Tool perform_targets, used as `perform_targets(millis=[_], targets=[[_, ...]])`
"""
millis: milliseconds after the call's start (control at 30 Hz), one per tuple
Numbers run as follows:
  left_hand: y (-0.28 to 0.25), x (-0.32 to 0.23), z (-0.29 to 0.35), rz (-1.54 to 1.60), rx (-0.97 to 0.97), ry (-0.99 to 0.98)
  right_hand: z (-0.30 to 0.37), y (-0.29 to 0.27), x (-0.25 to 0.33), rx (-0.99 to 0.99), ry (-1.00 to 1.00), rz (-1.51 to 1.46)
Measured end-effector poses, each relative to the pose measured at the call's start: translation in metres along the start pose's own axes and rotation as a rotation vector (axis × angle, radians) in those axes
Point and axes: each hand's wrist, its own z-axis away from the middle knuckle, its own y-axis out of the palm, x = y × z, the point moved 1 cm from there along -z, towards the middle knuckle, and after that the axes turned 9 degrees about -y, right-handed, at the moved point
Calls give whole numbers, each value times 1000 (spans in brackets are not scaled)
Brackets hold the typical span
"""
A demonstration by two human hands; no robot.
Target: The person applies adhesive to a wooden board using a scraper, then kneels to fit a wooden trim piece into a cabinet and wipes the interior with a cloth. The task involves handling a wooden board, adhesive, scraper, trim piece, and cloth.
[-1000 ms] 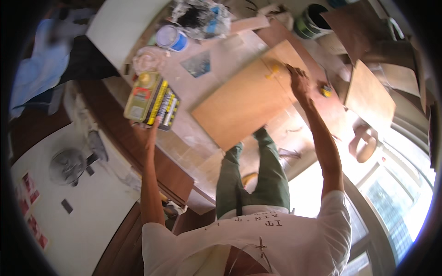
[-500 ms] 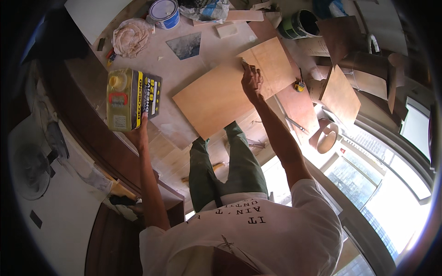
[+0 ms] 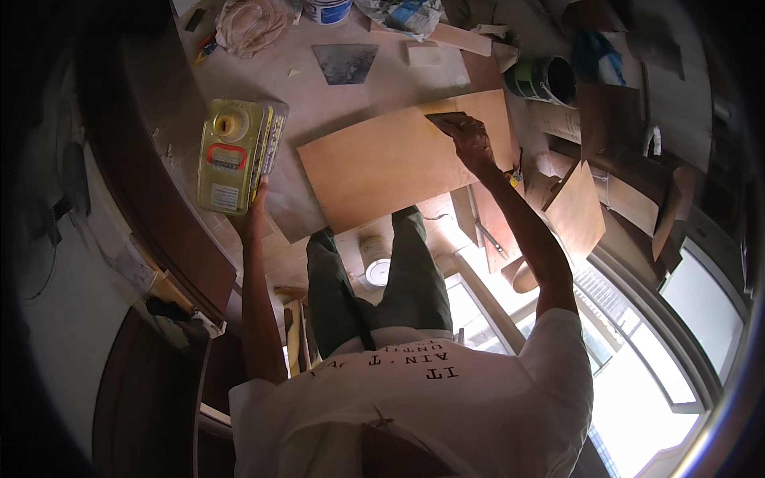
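My left hand holds up a rectangular metal tin by its lower right side, mostly hidden behind it. The tin's yellowish top shows, with a round spout and a red handle. A thin light-brown wooden sheet lies on the work surface before me, its near edge by my thighs. Over the sheet's right part, my right hand is closed on a flat, dark spreader. The spreader's edge is at the sheet's face; firm contact is hard to make out.
On the work surface lie a crumpled cloth, a patterned offcut, a pale block and a paint bucket. A dark bucket and leaning panels stand at right. Below the sheet sits a white-lidded container.
The tin has tipped so its top faces the view more. My right hand has moved rightward along the sheet with the spreader. The whole view has shifted.
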Motion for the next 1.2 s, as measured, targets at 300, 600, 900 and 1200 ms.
perform_targets(millis=[300, 600, 900, 1200], targets=[[4, 18, -9, -145, 8, 39, 24, 63, -120, 161, -18, -858], [15, 9, 9, -198, -120, -11, 68, -31, -160, 169, -344, 28], [33, 4, 18, -62, -153, 23, 43, -42, -136, 65, 117, 69], [49, -3, 23, 47, -159, 52, 0, 40, 8, -47, 191, 102]])
